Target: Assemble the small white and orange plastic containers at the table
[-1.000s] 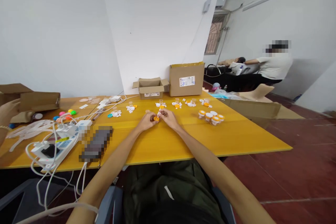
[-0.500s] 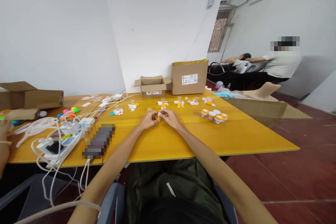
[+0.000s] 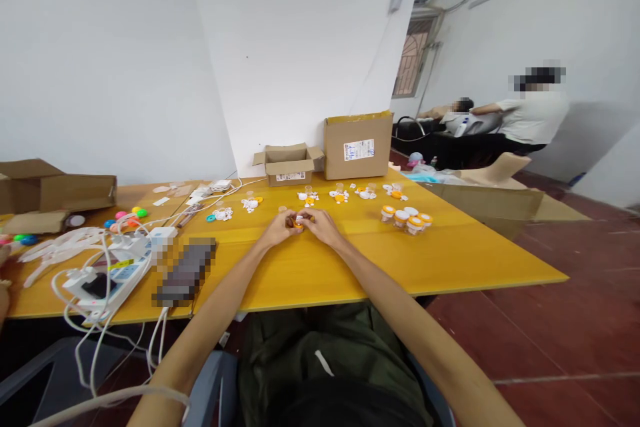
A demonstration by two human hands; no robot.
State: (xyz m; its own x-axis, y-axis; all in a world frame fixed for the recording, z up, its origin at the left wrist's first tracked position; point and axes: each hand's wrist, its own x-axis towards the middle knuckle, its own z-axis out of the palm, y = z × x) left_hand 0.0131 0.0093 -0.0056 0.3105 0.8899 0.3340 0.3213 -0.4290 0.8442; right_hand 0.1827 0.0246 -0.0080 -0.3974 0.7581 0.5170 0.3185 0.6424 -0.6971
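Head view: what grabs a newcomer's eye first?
The left hand and right hand, close together on a small orange-and-white piece near the middle of the yellow table. Next, the clustered clear cups with orange and white lids to their right. Then the cable-draped power strip at the table's left.

White walls (image 3: 110, 60), red floor (image 3: 550, 313), yellow table (image 3: 450, 257), barred window (image 3: 414, 59)

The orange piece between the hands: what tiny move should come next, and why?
Perhaps the left hand should steady the orange piece while the right hand gently presses the small white piece. Both hands are at the pieces, and the white one shows just above the orange; whether they're joined is too small to tell.
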